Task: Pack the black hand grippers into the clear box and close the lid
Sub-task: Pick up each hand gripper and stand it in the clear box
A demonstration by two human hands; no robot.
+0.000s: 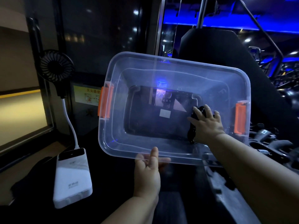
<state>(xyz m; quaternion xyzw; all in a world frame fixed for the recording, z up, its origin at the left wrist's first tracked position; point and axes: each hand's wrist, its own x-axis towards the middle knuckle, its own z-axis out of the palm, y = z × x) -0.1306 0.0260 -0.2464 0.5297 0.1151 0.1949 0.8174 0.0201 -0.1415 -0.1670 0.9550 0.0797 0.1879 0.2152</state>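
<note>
**Two hands on the clear box, one hand gripper going in**

Two hands work at the clear box (pixel 174 107), which is tipped so its open top faces the camera, lid off, orange latches (pixel 105 102) at both short ends. The left hand (pixel 148 168) pinches the near rim of the box, thumb lying over the edge on the inside and the other fingers curled beneath it, seen blurred through the plastic. The right hand (pixel 206 125) reaches inside at the right end, fingers loosely spread and wrapped over a black hand gripper (pixel 193 123) that lies against the box's bottom near the right wall. More black hand grippers (pixel 273 143) lie outside, just right of the box, dim and hard to count. A white power bank (pixel 72 178) with a small black fan (pixel 55 65) plugged in stands at the left.
</note>
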